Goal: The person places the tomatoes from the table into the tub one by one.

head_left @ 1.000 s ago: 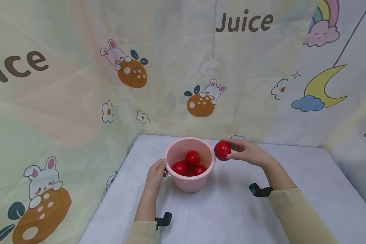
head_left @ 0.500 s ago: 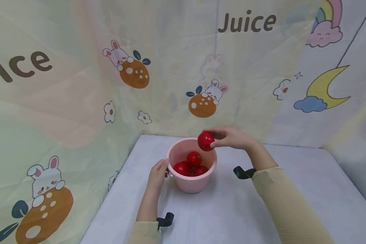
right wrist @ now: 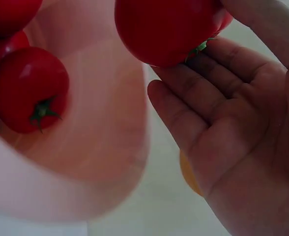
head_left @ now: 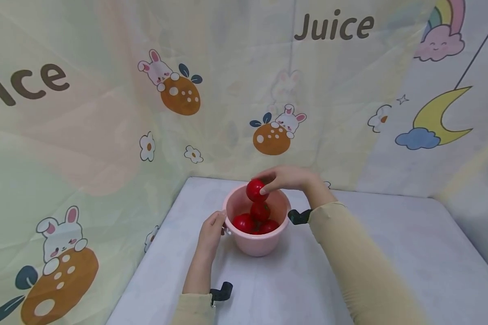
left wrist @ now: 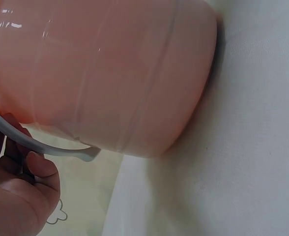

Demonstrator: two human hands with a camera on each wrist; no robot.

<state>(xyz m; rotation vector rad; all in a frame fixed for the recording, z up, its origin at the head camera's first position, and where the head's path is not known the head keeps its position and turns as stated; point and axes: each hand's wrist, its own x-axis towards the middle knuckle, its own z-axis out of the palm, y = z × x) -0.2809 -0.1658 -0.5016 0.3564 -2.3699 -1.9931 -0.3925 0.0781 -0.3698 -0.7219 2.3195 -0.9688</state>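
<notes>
A pink bucket (head_left: 255, 246) stands on the table with several red tomatoes (head_left: 244, 223) in it. My left hand (head_left: 208, 231) holds the bucket at its left side, near the rim. Seen from the left wrist, its fingers are curled by the pale handle (left wrist: 51, 149), against the bucket wall; part of them is hidden. Above the bucket's opening, towards its far side, my right hand (head_left: 285, 178) grips another tomato (head_left: 254, 190) between thumb and fingers. In the right wrist view, green sepals show on this held tomato (right wrist: 169, 29) and on one lower tomato (right wrist: 30, 91).
A white cloth covers the table (head_left: 374, 253). Behind it and to the left hangs a printed curtain (head_left: 223, 90) with rabbits and flowers. A small black device (head_left: 221, 292) sits at the left wrist, and a similar device (head_left: 299, 216) at the right.
My right hand has carried the tomato leftward from beside the bucket, first up, then slightly down over the opening. My left hand and the bucket stay in place.
</notes>
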